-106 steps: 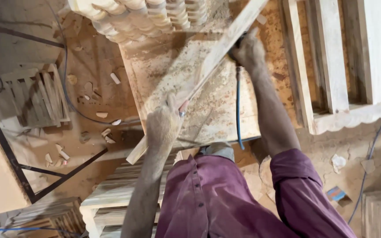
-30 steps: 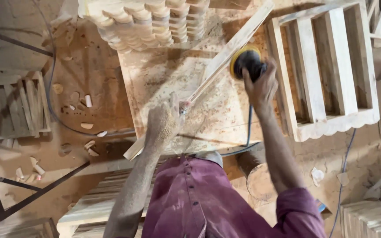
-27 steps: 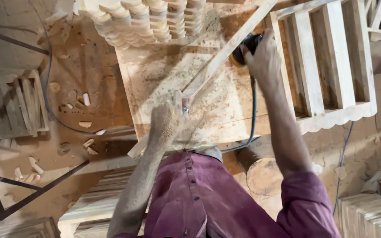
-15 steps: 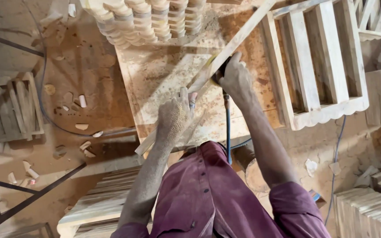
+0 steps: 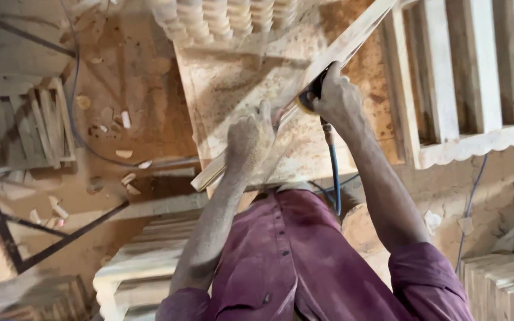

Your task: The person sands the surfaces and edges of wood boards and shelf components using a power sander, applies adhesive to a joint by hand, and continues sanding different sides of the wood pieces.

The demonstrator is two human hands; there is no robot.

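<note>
A long pale wooden strip [image 5: 352, 41] lies slanted across a dusty board worktop [image 5: 233, 89]. My left hand [image 5: 250, 139], coated in sawdust, presses down on the strip's near part. My right hand [image 5: 339, 100] grips a round hand sander [image 5: 308, 98] with a yellow-edged pad, held against the strip at its middle. A blue hose [image 5: 334, 178] hangs from the sander toward my body. My purple shirt fills the lower part of the view.
Stacked scalloped wooden pieces [image 5: 221, 18] lie at the worktop's far edge. A slatted wooden frame with a scalloped rail [image 5: 465, 137] stands to the right. More slatted frames [image 5: 37, 125] and offcuts lie on the dusty floor at left, with a dark metal frame [image 5: 60, 229].
My right hand has slid the sander back down the strip toward my left hand, after reaching further up it a second ago. The left hand stays pressed on the strip.
</note>
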